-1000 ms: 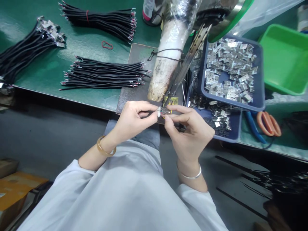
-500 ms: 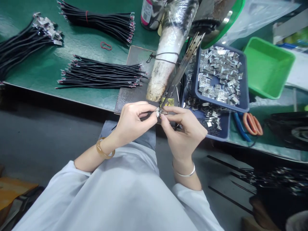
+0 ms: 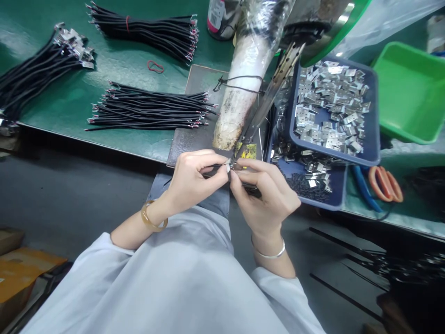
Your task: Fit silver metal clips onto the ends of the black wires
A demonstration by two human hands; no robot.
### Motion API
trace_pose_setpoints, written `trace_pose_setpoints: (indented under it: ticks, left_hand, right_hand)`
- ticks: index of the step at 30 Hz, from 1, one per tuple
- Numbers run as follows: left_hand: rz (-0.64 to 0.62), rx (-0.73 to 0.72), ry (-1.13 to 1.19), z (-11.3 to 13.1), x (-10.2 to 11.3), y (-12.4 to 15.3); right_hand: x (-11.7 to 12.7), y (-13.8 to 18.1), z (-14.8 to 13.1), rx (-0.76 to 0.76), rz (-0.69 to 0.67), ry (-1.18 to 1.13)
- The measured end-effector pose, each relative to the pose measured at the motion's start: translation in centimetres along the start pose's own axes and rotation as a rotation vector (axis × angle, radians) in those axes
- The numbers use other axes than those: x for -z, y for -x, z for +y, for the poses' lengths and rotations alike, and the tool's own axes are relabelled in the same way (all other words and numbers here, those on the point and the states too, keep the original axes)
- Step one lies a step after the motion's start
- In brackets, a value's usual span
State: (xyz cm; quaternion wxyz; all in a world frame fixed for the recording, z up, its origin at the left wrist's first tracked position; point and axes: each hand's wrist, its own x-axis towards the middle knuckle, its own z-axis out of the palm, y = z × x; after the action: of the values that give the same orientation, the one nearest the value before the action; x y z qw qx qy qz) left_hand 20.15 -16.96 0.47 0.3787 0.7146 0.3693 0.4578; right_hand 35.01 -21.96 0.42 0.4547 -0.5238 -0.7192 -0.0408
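My left hand is closed in a pinch on a black cable, mostly hidden by the fingers; its tail shows below the palm. At the fingertips is a small pale, shiny metal piece, too small to make out fully. My right hand pinches this piece from the other side, thumb and forefinger meeting it. Both hands are at the bench edge, just below the tip of a plastic-wrapped white tube and a slotted metal arm.
Loose black cables and a banded bundle lie left. Cables with metal ends lie farther left. Right are a blue tray of metal brackets, a lower tray, a green bin and orange-handled pliers.
The view has shifted slightly, so the trays appear farther right. My right fingers have closed in a little toward my left fingertips; both hands keep their pinch.
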Motion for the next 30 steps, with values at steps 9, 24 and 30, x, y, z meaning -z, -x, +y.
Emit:
trace_pose_setpoints:
  ticks: [9, 24, 30]
  left_hand:
    - [-0.058, 0.245, 0.173, 0.4, -0.3, 0.7]
    - [-0.287, 0.272, 0.35, 0.3, 0.8, 2.7]
    - [-0.244, 0.423, 0.497, -0.3, 1.3, 3.2]
  right_hand:
    - [0.1, 0.9, 0.0, -0.089, 0.04, -0.052]
    - [2.8, 1.4, -0.5, -0.162, -0.088, -0.019]
    - [5.6, 0.7, 3.9, -0.272, 0.027, 0.339]
